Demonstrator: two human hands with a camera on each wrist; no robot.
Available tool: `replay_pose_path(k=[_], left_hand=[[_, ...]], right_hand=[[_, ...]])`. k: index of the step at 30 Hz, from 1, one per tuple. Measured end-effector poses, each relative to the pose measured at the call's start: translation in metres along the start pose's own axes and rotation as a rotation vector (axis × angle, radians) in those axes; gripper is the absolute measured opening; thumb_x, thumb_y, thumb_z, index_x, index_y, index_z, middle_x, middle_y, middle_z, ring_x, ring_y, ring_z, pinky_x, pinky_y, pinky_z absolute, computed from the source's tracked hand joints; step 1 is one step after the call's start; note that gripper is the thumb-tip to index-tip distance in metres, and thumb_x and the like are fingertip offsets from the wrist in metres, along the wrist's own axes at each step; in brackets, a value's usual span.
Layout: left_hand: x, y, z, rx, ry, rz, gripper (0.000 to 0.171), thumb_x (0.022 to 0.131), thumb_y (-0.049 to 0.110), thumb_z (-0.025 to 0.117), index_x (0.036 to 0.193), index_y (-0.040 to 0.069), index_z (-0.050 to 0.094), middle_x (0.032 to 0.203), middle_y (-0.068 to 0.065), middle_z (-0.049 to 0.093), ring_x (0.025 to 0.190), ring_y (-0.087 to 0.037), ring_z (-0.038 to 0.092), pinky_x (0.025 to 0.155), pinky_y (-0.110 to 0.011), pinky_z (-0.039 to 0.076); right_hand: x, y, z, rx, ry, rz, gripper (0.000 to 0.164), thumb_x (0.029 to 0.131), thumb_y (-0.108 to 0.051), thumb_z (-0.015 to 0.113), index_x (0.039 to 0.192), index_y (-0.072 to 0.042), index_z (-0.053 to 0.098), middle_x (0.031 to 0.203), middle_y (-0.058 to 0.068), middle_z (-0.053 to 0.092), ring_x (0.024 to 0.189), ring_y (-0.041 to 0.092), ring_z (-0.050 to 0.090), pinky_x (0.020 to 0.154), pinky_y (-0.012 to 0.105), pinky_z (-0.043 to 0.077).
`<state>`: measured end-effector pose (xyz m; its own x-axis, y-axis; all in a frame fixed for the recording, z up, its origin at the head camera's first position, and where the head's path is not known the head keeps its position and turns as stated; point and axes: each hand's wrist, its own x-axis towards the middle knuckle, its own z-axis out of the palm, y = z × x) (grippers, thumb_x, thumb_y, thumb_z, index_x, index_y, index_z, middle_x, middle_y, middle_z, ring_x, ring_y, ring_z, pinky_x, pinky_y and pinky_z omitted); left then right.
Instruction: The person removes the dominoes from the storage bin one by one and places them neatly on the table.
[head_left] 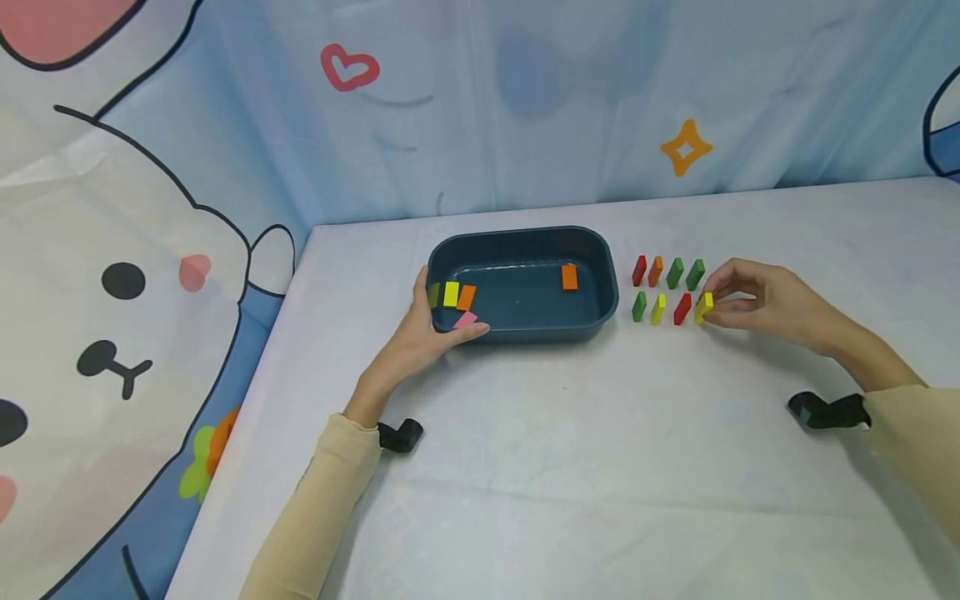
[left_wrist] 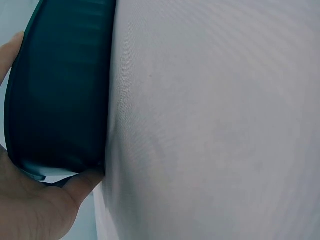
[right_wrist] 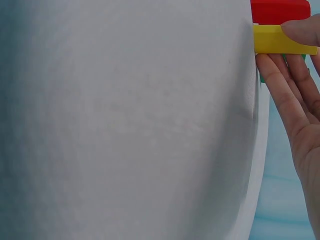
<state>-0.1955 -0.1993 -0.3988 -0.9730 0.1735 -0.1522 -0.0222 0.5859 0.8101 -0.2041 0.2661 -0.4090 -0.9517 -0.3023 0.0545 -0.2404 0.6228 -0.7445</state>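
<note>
On the far left, a backdrop with a large white cartoon animal (head_left: 127, 317) hangs beside the left edge of the white-covered desk (head_left: 555, 467). The left sleeve (head_left: 318, 508), with a black wrist camera (head_left: 401, 436), reaches in from the near side. The left hand (head_left: 416, 333) grips the left end of a dark tray (head_left: 517, 292), thumb along its near side, fingers against its left wall. The tray sits near the desk's far edge, right of the far left corner. Inside, by its left end, are a dull green block (head_left: 434, 295), a yellow block (head_left: 451, 294) and an orange block (head_left: 467, 297), with a pink block (head_left: 466, 319) nearer the front rim; a second orange block (head_left: 570, 277) lies toward the right end.

Just right of the tray, small blocks stand in two rows. The row nearer the far edge runs red (head_left: 639, 271), orange (head_left: 656, 271), green (head_left: 675, 273), green (head_left: 695, 275); the nearer row runs green (head_left: 639, 307), yellow (head_left: 657, 310), red (head_left: 682, 309), then an end yellow block (head_left: 703, 308). The right hand (head_left: 768, 307) pinches that last one between thumb and fingers, its lower end at the desk surface. Below this hand is another black wrist camera (head_left: 828, 411) at the right sleeve (head_left: 911, 433).
</note>
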Motion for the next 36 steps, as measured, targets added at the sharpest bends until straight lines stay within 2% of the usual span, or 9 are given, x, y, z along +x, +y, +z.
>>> replay_pose_path(k=[13,21,26,31,36], left_hand=[[0.000,0.000,0.000,-0.010,-0.003,0.004,0.130,0.069,0.069,0.075,0.155,0.032,-0.016,0.166,-0.004,0.005,0.150,-0.026,0.019,0.117,-0.058,0.025],[-0.001,0.001,-0.001,-0.013,-0.006,-0.006,0.129,0.069,0.068,0.075,0.153,0.037,-0.018,0.166,-0.003,0.003,0.150,-0.026,0.018,0.117,-0.058,0.025],[0.001,0.004,-0.001,-0.009,-0.011,-0.001,0.129,0.070,0.068,0.075,0.154,0.033,-0.017,0.166,-0.005,0.005,0.150,-0.026,0.019,0.117,-0.057,0.025],[0.000,0.005,-0.003,-0.015,-0.009,0.005,0.129,0.071,0.067,0.075,0.154,0.034,-0.018,0.166,-0.006,0.005,0.150,-0.027,0.018,0.118,-0.057,0.024],[-0.001,0.003,-0.001,-0.023,-0.009,0.006,0.128,0.072,0.065,0.076,0.155,0.032,-0.017,0.166,-0.006,0.005,0.150,-0.027,0.019,0.117,-0.057,0.025]], right_hand=[[-0.003,-0.003,-0.001,-0.019,-0.005,0.001,0.041,0.079,0.003,0.077,0.116,-0.004,0.060,0.105,-0.011,0.056,0.093,-0.006,0.055,0.075,0.003,0.048],[-0.008,0.001,-0.008,-0.049,-0.018,0.027,0.049,0.079,0.001,0.078,0.122,-0.005,0.056,0.103,-0.015,0.057,0.090,-0.009,0.057,0.074,0.003,0.048],[-0.016,-0.002,-0.021,-0.062,-0.006,0.017,0.048,0.078,-0.001,0.079,0.121,-0.005,0.056,0.100,-0.009,0.064,0.089,-0.007,0.060,0.074,0.002,0.047],[-0.015,-0.018,-0.034,-0.082,0.020,-0.042,0.045,0.077,0.001,0.080,0.115,-0.005,0.058,0.095,-0.006,0.064,0.086,-0.004,0.060,0.073,0.002,0.047],[-0.002,-0.053,-0.035,-0.119,0.013,-0.153,0.039,0.075,0.005,0.080,0.106,-0.008,0.062,0.093,-0.003,0.062,0.084,0.001,0.059,0.074,0.003,0.048]])
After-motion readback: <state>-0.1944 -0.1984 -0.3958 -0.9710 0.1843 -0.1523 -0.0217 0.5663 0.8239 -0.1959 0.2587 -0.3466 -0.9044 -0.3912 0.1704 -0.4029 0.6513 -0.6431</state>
